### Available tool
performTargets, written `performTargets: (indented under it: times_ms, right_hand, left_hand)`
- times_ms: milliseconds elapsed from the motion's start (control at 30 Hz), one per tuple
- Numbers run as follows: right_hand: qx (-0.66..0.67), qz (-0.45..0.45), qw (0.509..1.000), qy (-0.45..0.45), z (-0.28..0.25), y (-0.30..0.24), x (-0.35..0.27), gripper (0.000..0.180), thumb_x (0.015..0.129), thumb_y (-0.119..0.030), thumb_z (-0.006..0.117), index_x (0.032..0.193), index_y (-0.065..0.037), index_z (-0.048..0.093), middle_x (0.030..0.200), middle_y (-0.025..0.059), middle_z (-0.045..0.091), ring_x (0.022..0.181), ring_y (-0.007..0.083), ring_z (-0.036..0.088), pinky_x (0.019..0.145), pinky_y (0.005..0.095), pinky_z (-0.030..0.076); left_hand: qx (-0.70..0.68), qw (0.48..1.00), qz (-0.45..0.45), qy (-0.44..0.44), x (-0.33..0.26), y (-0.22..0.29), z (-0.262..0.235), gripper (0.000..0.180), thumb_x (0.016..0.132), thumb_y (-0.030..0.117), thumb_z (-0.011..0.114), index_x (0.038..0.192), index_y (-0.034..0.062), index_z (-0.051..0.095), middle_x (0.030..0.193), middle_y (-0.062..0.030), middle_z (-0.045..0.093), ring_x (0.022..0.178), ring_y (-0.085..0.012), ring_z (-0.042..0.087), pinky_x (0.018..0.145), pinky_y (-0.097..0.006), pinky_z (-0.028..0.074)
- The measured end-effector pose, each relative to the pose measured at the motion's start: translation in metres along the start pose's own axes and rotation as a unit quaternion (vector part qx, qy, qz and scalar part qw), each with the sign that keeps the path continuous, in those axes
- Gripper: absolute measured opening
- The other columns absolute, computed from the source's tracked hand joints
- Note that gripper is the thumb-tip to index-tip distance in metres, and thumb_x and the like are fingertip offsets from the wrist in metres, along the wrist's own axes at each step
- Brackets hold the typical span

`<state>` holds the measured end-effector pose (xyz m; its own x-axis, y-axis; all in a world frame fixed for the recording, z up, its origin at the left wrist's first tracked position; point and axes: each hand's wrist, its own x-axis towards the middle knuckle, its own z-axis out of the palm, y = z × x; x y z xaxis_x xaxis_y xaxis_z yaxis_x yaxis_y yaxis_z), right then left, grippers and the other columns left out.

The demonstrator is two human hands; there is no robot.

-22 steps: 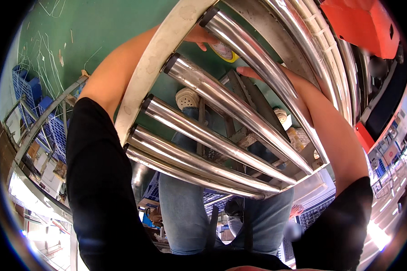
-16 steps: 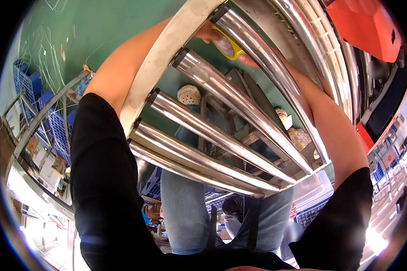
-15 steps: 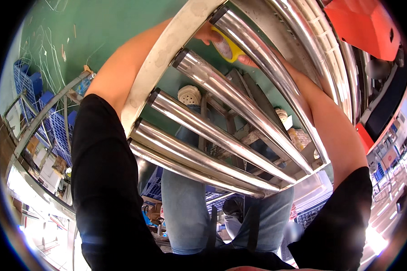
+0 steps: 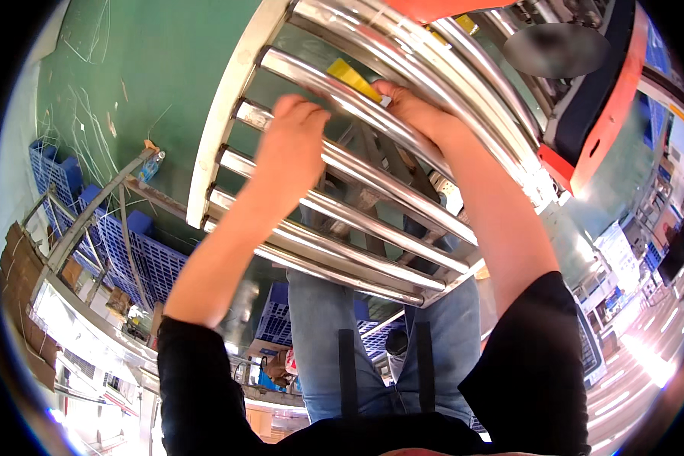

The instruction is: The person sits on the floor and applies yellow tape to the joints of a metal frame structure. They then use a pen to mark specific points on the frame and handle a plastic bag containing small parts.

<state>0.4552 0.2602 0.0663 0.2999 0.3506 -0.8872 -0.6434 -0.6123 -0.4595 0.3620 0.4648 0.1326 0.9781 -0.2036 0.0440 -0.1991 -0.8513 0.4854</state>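
Note:
Steel rollers (image 4: 387,182) in a pale metal frame (image 4: 219,133) lie in front of me. At the gap past the second full roller, my right hand (image 4: 416,112) closes on a roll of yellow tape (image 4: 351,79); the roller in front hides part of the roll. My left hand (image 4: 292,140) hovers over the rollers to the left, slightly smeared, its fingers curled together. Whatever may be in those fingers is hidden.
An orange-red machine part (image 4: 577,178) with a black edge stands at the right. Blue plastic pallets (image 4: 140,251) and a metal rail (image 4: 91,205) are at the left. My legs (image 4: 323,334) are under the near rollers.
My left hand has come from below the frame to above the rollers, nearer to me. The tape roll has turned and shifted left, with my right hand now on it. My view has shifted.

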Motion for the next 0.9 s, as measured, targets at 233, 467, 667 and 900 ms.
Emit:
performTargets:
  times_ms: [233,467,667,900]
  right_hand:
    - [0.113,0.018,0.993,-0.034,0.002,-0.027,-0.048,0.040,0.090,-0.026,0.057,0.128,-0.015,0.054,0.119,0.0029,0.059,0.103,0.0090,0.053,0.089,0.0254,0.040]
    - [0.001,-0.021,0.996,-0.081,-0.013,0.000,-0.021,0.038,0.092,-0.034,0.044,0.122,-0.013,0.056,0.110,0.0023,0.061,0.095,0.0098,0.055,0.085,0.0277,0.042]
    - [-0.012,-0.086,0.996,0.000,-0.017,0.002,-0.042,0.049,0.087,-0.046,0.052,0.126,-0.017,0.054,0.141,0.0066,0.044,0.126,0.0212,0.040,0.104,0.0336,0.030]
    - [-0.047,-0.112,0.992,-0.035,-0.028,0.028,-0.024,0.048,0.080,-0.039,0.058,0.123,-0.017,0.056,0.137,0.0069,0.048,0.128,0.0200,0.039,0.107,0.0337,0.026]
  left_hand:
    - [0.141,0.903,-0.195,-0.357,0.044,0.022,0.027,0.036,0.084,0.024,0.045,0.107,0.0038,0.065,0.116,-0.0202,0.060,0.102,-0.0335,0.059,0.089,-0.039,0.047]
    - [0.102,0.853,-0.274,-0.433,0.066,0.023,0.035,0.040,0.085,0.022,0.042,0.117,0.0092,0.062,0.123,-0.0112,0.059,0.113,-0.0285,0.057,0.096,-0.039,0.043]
    - [0.186,0.860,-0.199,-0.432,0.045,0.056,0.059,0.038,0.089,0.030,0.042,0.111,0.0090,0.065,0.121,-0.0147,0.060,0.113,-0.0329,0.055,0.094,-0.048,0.042]
    - [0.118,0.896,-0.151,-0.400,0.057,0.140,0.008,0.033,0.088,0.028,0.048,0.093,0.0014,0.067,0.103,-0.0196,0.063,0.103,-0.0355,0.056,0.090,-0.048,0.042]
